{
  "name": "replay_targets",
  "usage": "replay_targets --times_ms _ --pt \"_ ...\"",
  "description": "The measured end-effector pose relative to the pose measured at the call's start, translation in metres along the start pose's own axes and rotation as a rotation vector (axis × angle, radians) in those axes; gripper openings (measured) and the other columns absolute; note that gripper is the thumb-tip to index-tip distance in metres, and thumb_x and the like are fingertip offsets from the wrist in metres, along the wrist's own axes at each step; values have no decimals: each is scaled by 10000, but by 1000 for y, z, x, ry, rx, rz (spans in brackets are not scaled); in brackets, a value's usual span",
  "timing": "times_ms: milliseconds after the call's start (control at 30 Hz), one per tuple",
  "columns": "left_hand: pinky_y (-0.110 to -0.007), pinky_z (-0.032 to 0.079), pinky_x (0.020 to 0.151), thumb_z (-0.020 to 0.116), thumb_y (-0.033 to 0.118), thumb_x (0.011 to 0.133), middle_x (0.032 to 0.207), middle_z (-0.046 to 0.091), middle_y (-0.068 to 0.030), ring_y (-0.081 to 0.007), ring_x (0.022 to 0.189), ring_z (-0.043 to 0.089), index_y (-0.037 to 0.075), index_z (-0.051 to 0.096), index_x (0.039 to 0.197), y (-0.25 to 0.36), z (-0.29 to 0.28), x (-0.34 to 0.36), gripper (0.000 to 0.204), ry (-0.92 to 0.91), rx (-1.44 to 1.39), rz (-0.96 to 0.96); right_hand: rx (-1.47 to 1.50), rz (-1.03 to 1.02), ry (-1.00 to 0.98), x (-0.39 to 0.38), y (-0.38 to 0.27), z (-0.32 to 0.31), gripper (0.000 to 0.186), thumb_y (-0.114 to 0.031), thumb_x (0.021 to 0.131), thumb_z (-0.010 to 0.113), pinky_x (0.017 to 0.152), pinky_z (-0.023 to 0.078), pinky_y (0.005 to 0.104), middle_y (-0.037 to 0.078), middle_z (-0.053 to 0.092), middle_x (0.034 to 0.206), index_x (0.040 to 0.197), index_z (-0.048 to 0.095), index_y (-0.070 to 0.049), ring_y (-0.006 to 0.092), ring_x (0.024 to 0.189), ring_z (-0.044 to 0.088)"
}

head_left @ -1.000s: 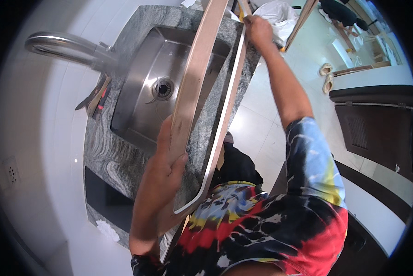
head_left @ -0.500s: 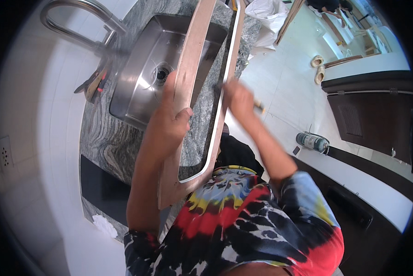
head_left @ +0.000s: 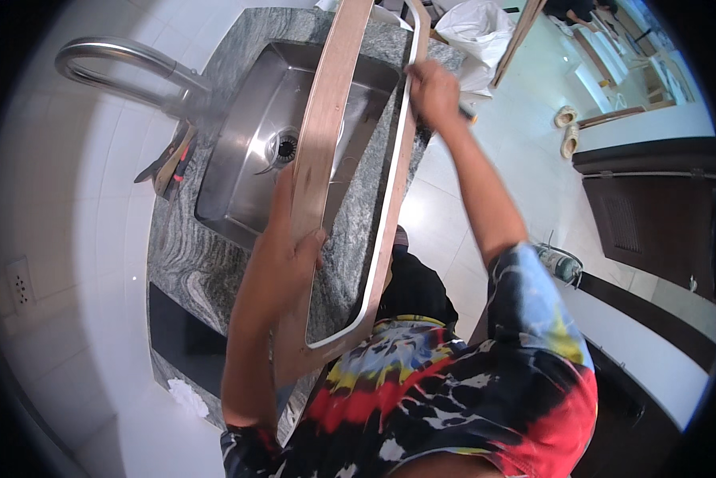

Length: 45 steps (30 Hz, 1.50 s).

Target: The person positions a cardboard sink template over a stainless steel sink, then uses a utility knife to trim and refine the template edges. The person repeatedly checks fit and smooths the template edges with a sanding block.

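Wooden frame point(head_left: 326, 131) in half-curled left hand point(head_left: 280, 259)

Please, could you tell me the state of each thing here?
Frame: held
Left hand: closed on frame
Right hand: closed on tool, at frame
Tap: no running water visible
Sink: partly hidden behind frame
Socket: nothing plugged in
Slippers: unworn, on floor
Bag: crumpled
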<state>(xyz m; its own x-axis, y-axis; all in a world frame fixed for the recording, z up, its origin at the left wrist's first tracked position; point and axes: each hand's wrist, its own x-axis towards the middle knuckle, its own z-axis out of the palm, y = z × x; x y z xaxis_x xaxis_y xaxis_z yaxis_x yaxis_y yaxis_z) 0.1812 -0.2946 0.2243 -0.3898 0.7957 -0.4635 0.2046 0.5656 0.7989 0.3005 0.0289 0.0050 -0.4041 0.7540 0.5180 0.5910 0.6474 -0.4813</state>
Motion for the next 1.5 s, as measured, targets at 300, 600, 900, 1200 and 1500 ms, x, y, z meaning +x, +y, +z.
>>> replay_targets --times_ms 300,600,900,1200,1500 --pt "-334 546 721 559 -32 936 1171 638 -181 -178 792 645 135 230 1658 -18 -3 2 811 83 -40 5 -39 50 10 83 45 33 211 -156 915 578 737 526 578 279 696 863 858 726 -18 485 851 687" --pt "-308 557 596 637 -23 900 1005 645 -129 -157 703 640 75 244 1649 -62 -19 18 851 47 -205 139 -15 -96 -320 -185 -128 -85 144 -28 801 637 669 553 462 132 643 872 924 697 -75 338 828 659" --pt "-306 553 592 670 -11 889 1008 642 -108 -150 691 638 54 259 1634 -66 -24 27 853 -5 -269 171 137 -128 -351 -239 -154 -114 288 19 729 677 707 561 448 148 657 967 1013 685 -35 347 865 648" --pt "-307 540 627 617 -43 914 1114 643 -147 -146 701 624 68 209 1663 -37 -15 18 861 35 -165 -57 -191 -127 -83 66 38 28 190 -150 921 622 747 575 509 160 724 972 1004 793 -142 400 859 721" --pt "-286 535 626 613 -33 920 982 666 -99 -122 695 611 76 281 1641 -45 -14 19 801 66 -258 -46 -209 -54 -40 64 54 51 219 -145 955 522 748 549 569 252 717 864 905 694 -18 452 847 711"
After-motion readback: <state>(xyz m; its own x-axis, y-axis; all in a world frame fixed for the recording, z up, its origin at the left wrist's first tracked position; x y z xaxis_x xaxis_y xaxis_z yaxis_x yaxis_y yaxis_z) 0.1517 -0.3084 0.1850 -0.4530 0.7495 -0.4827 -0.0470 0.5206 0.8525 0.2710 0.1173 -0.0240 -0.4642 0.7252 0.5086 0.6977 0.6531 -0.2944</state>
